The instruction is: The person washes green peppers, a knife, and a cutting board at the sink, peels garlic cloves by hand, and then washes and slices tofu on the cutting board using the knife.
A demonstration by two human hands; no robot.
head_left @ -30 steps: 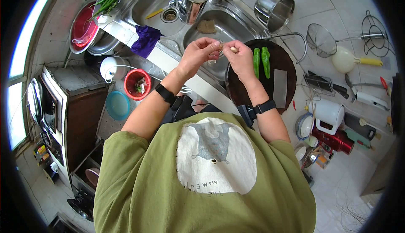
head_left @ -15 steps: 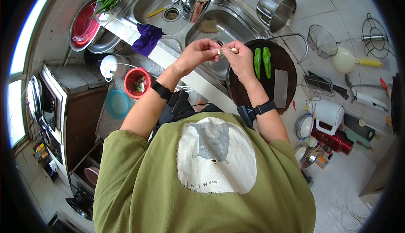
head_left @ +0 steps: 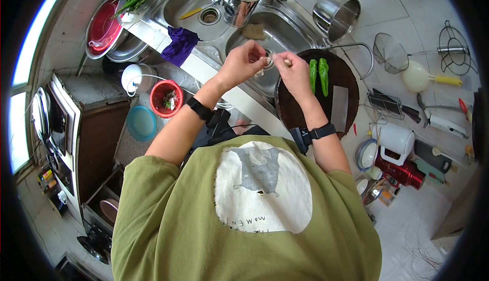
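Over the sink (head_left: 281, 29), perhaps for tidiness, the left hand (head_left: 243, 63) pinched a flaky scrap (head_left: 268, 60) and the right hand (head_left: 295, 76) a cream-coloured piece (head_left: 288, 63)

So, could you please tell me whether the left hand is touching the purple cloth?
Apart: the head view shows steel sink and white counter edge between the left hand and the purple cloth.

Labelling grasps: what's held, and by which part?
Left hand pinches a pale piece; right hand curls around another pale piece. Gripped parts too small to tell.
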